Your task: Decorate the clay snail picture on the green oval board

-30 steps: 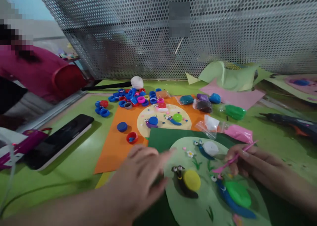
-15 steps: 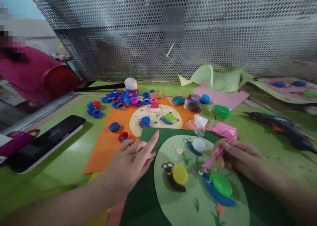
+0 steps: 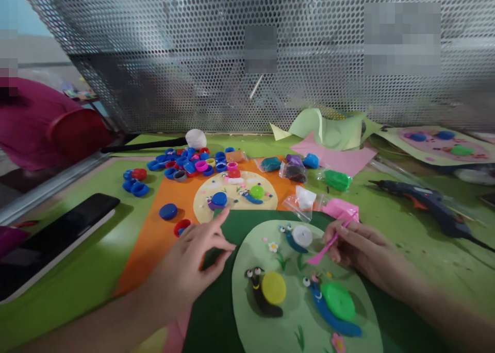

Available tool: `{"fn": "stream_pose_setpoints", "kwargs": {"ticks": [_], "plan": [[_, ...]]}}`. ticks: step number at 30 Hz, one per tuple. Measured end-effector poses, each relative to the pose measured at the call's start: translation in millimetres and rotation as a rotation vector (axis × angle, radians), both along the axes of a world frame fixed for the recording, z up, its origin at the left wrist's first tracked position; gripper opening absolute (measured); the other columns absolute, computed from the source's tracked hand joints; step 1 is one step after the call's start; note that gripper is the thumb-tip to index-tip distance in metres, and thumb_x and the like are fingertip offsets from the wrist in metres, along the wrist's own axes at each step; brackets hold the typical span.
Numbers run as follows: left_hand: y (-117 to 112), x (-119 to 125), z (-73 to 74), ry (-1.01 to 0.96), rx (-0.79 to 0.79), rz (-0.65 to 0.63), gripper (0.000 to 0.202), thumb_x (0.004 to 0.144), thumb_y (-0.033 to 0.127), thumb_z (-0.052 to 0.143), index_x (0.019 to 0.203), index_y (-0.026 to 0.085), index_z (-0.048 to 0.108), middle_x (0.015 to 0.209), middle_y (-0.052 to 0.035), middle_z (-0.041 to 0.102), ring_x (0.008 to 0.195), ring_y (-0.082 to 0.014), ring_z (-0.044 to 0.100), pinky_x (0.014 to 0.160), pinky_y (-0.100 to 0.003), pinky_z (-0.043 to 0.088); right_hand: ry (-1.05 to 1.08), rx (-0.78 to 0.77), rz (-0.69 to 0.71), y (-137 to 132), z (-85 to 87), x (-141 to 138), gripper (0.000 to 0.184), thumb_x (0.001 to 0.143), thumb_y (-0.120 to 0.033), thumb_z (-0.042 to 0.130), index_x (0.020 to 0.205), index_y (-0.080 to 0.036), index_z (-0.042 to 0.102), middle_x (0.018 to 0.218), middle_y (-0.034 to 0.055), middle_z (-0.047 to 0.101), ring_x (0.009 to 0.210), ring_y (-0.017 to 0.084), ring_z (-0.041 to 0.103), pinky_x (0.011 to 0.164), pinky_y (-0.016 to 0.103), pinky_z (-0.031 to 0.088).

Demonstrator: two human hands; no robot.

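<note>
Pink tool (image 3: 328,247), slim and flare-tipped, slants near a smooth green-shelled snail (image 3: 335,306).

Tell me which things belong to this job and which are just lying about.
Likely the job's: pink tool in right hand; pale green oval with snail figures; pink packet.
Apparently lying about: black-topped device; pink paper scrap; curled green paper.

No readable text, labels, brands or numbers, fine detail perhaps too blurred
</note>
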State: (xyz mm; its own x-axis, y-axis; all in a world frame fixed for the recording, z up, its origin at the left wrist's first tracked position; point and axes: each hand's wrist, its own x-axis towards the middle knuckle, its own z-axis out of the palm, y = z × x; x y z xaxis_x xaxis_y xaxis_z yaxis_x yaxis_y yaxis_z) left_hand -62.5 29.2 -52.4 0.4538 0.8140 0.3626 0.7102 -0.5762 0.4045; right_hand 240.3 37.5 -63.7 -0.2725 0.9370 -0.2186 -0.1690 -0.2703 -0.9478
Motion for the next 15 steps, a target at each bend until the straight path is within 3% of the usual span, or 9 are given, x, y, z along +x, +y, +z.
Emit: {"fn": "stream_pose_setpoints", "kwargs": {"ticks": [4, 7, 12, 15], "plan": [[10.2, -1.9, 9.2, -0.353, -0.443, 0.182, 0.051, 0.083, 0.029, 0.054, 0.13, 0.023, 0.036, 0.089, -0.001, 0.069, 0.099, -0.0203, 0.061, 0.09, -0.036, 0.045, 0.074, 0.0, -0.008, 7.1, 1.0, -6.6, 0.033, 0.073, -0.046, 0.071, 0.072, -0.013, 0.066, 0.056, 0.0035, 0.059, 0.052, 0.01, 0.05, 0.046, 0.018, 0.032], [17.8, -1.6, 13.3, -0.645, -0.749, 0.274, 0.053, 0.08, 0.034, 0.06, 0.128, 0.021, 0.039, 0.087, -0.0013, 0.068, 0.09, -0.017, 0.062, 0.082, -0.026, 0.048, 0.112, 0.012, -0.021, 11.1, 0.6, -9.8, 0.034, 0.069, -0.046, 0.074, 0.068, -0.014, 0.066, 0.054, 0.0041, 0.059, 0.051, 0.01, 0.05, 0.045, 0.018, 0.032], [22.6, -4.7, 6.6, -0.98, -0.968, 0.293, 0.051, 0.079, 0.037, 0.062, 0.124, 0.018, 0.046, 0.08, -0.0018, 0.068, 0.077, -0.0135, 0.06, 0.067, -0.022, 0.046, 0.172, 0.03, -0.044, 5.7, -6.6, -1.1, 0.031, 0.076, -0.047, 0.068, 0.07, -0.017, 0.067, 0.053, 0.0024, 0.056, 0.049, 0.01, 0.049, 0.047, 0.019, 0.034], [24.9, -4.7, 3.5, -1.036, -1.055, 0.301, 0.061, 0.071, 0.039, 0.071, 0.122, 0.015, 0.048, 0.075, -0.0024, 0.068, 0.073, -0.0141, 0.059, 0.062, -0.022, 0.044, 0.286, 0.03, 0.032, 1.1, -11.2, 12.3, 0.029, 0.086, -0.04, 0.057, 0.071, -0.018, 0.067, 0.051, 0.0014, 0.052, 0.048, 0.009, 0.047, 0.048, 0.019, 0.035]]}}
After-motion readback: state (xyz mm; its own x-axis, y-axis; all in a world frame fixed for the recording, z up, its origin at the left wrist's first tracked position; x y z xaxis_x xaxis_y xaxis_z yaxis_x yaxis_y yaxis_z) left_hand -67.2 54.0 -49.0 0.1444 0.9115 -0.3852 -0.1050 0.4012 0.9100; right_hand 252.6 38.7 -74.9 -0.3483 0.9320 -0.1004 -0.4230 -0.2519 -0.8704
